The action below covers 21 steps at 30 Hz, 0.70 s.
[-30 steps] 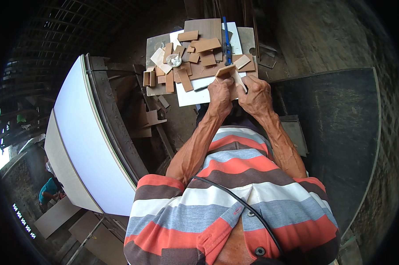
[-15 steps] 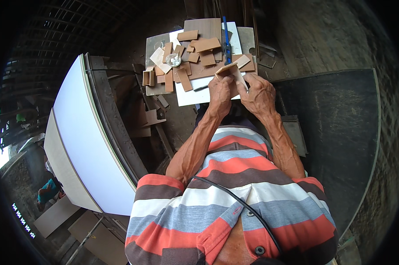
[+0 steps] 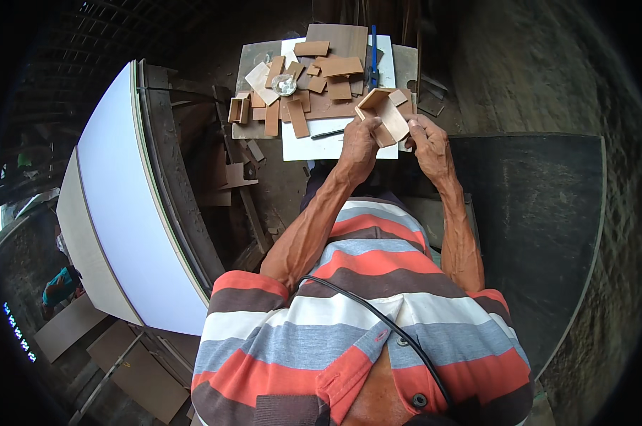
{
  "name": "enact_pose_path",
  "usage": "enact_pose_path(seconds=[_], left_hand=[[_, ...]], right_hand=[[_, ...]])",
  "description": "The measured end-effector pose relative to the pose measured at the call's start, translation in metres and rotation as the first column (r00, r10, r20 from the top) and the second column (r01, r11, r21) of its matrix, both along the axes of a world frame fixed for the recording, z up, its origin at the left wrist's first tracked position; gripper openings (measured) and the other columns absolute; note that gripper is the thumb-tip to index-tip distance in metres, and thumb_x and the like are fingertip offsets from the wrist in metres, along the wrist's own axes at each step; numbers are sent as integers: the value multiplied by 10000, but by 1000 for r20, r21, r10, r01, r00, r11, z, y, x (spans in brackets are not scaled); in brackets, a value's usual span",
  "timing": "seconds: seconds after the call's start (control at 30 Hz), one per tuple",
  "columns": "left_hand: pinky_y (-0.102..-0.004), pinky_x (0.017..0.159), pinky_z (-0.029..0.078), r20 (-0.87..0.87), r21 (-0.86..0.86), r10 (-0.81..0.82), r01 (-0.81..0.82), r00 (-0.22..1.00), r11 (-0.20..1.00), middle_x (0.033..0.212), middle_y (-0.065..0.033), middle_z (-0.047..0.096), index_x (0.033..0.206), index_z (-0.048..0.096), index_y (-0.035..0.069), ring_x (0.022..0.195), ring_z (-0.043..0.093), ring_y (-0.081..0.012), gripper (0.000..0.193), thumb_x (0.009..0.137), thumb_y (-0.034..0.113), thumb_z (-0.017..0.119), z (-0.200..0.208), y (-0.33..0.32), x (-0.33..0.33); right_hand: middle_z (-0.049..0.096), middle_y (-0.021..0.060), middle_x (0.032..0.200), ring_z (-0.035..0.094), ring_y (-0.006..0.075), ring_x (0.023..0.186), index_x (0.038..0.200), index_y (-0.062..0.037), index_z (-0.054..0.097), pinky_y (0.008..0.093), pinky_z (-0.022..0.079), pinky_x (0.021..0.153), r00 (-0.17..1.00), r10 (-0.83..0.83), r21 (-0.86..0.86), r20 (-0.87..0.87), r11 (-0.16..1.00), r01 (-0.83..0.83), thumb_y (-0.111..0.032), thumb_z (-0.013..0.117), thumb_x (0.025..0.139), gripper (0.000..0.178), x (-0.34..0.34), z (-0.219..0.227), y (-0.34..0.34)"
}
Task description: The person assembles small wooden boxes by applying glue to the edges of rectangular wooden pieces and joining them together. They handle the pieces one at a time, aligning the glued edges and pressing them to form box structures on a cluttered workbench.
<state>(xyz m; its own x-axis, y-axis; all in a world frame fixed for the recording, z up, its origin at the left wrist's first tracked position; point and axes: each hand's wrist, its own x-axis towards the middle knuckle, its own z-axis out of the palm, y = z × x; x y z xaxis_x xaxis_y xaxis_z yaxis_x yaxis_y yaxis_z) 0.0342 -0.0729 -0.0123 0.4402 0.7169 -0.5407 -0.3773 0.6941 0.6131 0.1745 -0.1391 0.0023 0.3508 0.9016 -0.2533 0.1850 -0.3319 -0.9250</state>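
Clear bowl [image 3: 284,85]: standing on the desk [image 3: 406,60], serving as landmark, loose brown wood pieces [image 3: 297,118] lying around it.
Wooden box [image 3: 390,116]: you are holding it up, right of the bowl and nearer you; hollow facing up, somewhat toward you; long axis apparently slanting far-left to near-right, foreshortening leaving this unsure.
Left hand [image 3: 361,142]: fingers are grasping the box's near-left edge, thumb uppermost.
Right hand [image 3: 431,145]: thumb and fingers are gripping the box's right edge; the underside contact is not showing.
Why so: opposed grips are probably steadying the walls while leaving you the inside view.
Blue bar tool [image 3: 374,57]: lying right of the bowl and beyond it, likely sparing the near space.
Dark pen-like stick [image 3: 327,134]: lying right of the bowl, nearer you, probably for easy reach.
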Motion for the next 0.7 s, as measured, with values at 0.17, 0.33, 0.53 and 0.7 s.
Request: enact_pose_path(seconds=[0.17,0.33,0.53,0.7], left_hand=[[-291,656,482,145,141,-11,-9,989,990,1012,-79,581,1185,468,8,830,601,-155,288,971,187,538,6,-2,-3],[-365,974,515,275,141,-22,-18,961,990,1270,-130,473,1357,365,21,1127,561,-218,461,958,120,573,-9,2,-11],[-324,761,520,238,194,25,-73,971,978,1148,-85,538,1298,391,59,1008,593,-180,400,962,157,585,-9,2,-10],[-343,916,510,164,224,102,-138,981,965,1198,-96,519,1305,379,56,1089,571,-193,437,939,104,613,-13,0,-11]], right_hand=[[620,65,764,560,137,672,1058,13,644,298,436,605,998,-4,14,-55,1000,5,-274,422,986,370,-1,1,1],[641,24,818,558,78,698,1119,-33,643,217,409,576,983,-29,-14,-182,1000,27,-309,412,999,380,0,11,2],[658,10,881,551,59,731,1223,-50,589,188,422,600,957,-18,-27,-290,1000,11,-346,431,989,409,4,10,-1],[667,82,849,595,110,729,1331,57,420,229,474,621,958,-1,30,-287,1000,10,-254,629,901,571,-11,19,-2]])
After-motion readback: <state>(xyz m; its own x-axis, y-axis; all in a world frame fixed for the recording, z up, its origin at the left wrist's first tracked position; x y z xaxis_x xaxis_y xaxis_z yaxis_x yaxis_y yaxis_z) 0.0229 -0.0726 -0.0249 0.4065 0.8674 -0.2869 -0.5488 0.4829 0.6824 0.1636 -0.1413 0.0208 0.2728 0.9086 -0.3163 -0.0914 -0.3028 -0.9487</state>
